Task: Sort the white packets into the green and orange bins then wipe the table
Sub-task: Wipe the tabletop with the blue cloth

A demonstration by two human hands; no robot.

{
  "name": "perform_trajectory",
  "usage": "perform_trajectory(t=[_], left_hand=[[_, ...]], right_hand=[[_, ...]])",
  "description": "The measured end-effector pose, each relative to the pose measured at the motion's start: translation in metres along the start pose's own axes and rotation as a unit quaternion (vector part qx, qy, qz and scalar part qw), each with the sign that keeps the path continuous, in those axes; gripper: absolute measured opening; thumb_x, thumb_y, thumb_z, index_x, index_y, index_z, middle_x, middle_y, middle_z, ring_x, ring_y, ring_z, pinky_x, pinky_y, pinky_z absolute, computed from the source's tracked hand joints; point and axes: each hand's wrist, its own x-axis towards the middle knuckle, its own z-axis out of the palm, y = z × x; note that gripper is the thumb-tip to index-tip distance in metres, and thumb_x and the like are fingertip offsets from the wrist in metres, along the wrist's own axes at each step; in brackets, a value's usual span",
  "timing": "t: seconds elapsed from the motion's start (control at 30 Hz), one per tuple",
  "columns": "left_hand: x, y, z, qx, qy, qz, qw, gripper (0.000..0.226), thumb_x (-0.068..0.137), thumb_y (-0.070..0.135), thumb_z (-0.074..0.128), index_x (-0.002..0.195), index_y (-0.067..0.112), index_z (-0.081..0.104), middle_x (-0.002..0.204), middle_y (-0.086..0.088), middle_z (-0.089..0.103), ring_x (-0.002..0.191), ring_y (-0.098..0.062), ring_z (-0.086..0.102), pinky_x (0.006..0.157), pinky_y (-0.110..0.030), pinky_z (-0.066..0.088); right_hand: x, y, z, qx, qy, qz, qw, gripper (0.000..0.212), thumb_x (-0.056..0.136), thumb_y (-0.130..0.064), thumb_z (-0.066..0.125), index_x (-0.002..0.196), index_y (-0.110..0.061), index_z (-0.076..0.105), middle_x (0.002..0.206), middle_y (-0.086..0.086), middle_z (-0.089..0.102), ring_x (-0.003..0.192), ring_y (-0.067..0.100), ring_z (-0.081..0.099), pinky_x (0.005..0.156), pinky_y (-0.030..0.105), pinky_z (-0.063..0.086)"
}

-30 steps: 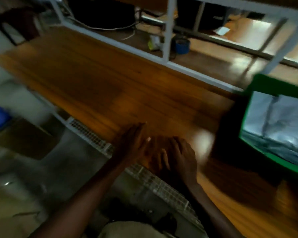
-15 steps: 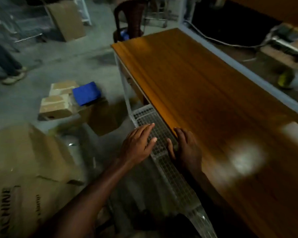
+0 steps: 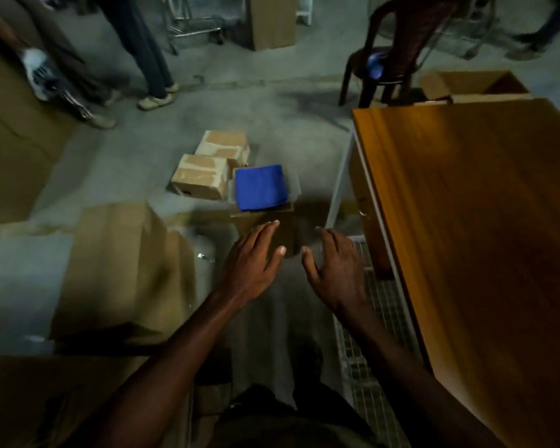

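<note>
Hovering over the floor, left hand (image 3: 251, 258) and right hand (image 3: 335, 265) both spread, empty, touching nothing. Blue cloth (image 3: 260, 187) sits on a box (image 3: 262, 218) ahead, beside two taped cartons (image 3: 201, 176). Table (image 3: 485, 240) right. Packets, bins out of view.

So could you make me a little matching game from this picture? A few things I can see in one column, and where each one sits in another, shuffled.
Things:
1. blue cloth
2. wooden table
3. dark chair
4. left hand

Places:
A. far side of the floor, beyond the table's end
B. on a box on the floor, ahead of both hands
C. along the right side of the view
D. held out open over the floor, beside the right hand

Pairs: 1-B, 2-C, 3-A, 4-D
</note>
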Motion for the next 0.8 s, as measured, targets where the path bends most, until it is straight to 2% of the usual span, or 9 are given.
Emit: perform_trajectory(t=[0.13,0.23,0.33,0.4,0.47,0.57,0.67,0.73,0.8], left_hand=[[0.062,-0.050,-0.003,0.031,-0.008,-0.055,0.998,0.058,0.097,0.049,0.040,0.147,0.019,0.039,0.147,-0.007,0.048,0.134,-0.022,0.045,0.110,-0.034,0.034],[0.109,-0.085,0.001,0.047,-0.009,-0.060,0.997,0.059,0.097,0.048,0.041,0.147,0.016,0.039,0.147,-0.009,0.047,0.136,-0.024,0.043,0.111,-0.036,0.033],[0.156,-0.126,0.018,0.065,-0.009,-0.061,0.996,0.060,0.096,0.048,0.040,0.147,0.015,0.041,0.148,-0.009,0.046,0.139,-0.025,0.039,0.114,-0.037,0.028],[0.190,-0.164,0.039,0.078,-0.041,-0.068,0.994,0.064,0.096,0.052,0.037,0.149,0.017,0.036,0.153,-0.008,0.040,0.143,-0.025,0.032,0.117,-0.037,0.022],[0.223,-0.205,0.063,0.080,-0.097,-0.079,0.989,0.069,0.096,0.057,0.030,0.154,0.021,0.023,0.161,-0.006,0.026,0.149,-0.023,0.018,0.120,-0.041,0.012],[0.259,-0.255,0.091,0.082,-0.141,-0.076,0.984,0.072,0.095,0.060,0.027,0.156,0.023,0.015,0.164,-0.005,0.014,0.152,-0.023,0.007,0.122,-0.049,0.008],[0.289,-0.289,0.111,0.083,-0.146,-0.063,0.984,0.075,0.094,0.060,0.031,0.157,0.022,0.015,0.165,-0.006,0.012,0.152,-0.024,0.005,0.121,-0.048,0.006],[0.306,-0.304,0.121,0.082,-0.137,-0.063,0.985,0.075,0.093,0.058,0.034,0.156,0.020,0.018,0.164,-0.008,0.018,0.151,-0.027,0.012,0.120,-0.051,0.014],[0.318,-0.313,0.127,0.076,-0.134,-0.067,0.986,0.076,0.093,0.057,0.036,0.156,0.020,0.018,0.163,-0.009,0.021,0.151,-0.028,0.016,0.118,-0.054,0.017]], right_hand=[[0.088,-0.001,0.044,0.017,-0.068,-0.007,0.998,0.045,0.099,-0.046,0.052,0.132,-0.016,0.053,0.129,0.010,0.060,0.117,0.025,0.057,0.094,0.039,0.050],[0.151,0.001,0.080,0.038,-0.092,-0.003,0.995,0.042,0.099,-0.042,0.055,0.128,-0.013,0.055,0.124,0.013,0.062,0.112,0.028,0.059,0.089,0.037,0.048],[0.212,0.014,0.135,0.050,-0.160,0.060,0.984,0.046,0.100,-0.046,0.053,0.129,-0.011,0.054,0.127,0.016,0.058,0.113,0.031,0.058,0.089,0.036,0.045],[0.252,0.026,0.182,0.052,-0.211,0.113,0.969,0.053,0.100,-0.053,0.047,0.135,-0.014,0.050,0.133,0.015,0.054,0.117,0.030,0.056,0.091,0.038,0.045],[0.288,0.040,0.231,0.059,-0.235,0.152,0.958,0.055,0.100,-0.056,0.045,0.135,-0.014,0.049,0.131,0.015,0.056,0.116,0.030,0.057,0.090,0.038,0.047],[0.332,0.057,0.288,0.034,-0.260,0.191,0.946,0.056,0.099,-0.058,0.046,0.132,-0.013,0.050,0.124,0.014,0.060,0.108,0.029,0.062,0.078,0.029,0.042],[0.369,0.066,0.330,0.054,-0.282,0.251,0.924,0.057,0.097,-0.051,0.057,0.136,-0.010,0.047,0.130,0.014,0.058,0.116,0.031,0.059,0.083,0.029,0.039],[0.387,0.070,0.351,0.077,-0.292,0.285,0.910,0.063,0.095,-0.049,0.063,0.140,-0.011,0.042,0.136,0.014,0.055,0.123,0.032,0.055,0.094,0.037,0.042],[0.397,0.073,0.365,0.098,-0.281,0.323,0.898,0.066,0.091,-0.049,0.068,0.140,-0.013,0.041,0.131,0.012,0.056,0.121,0.030,0.055,0.098,0.042,0.043]])
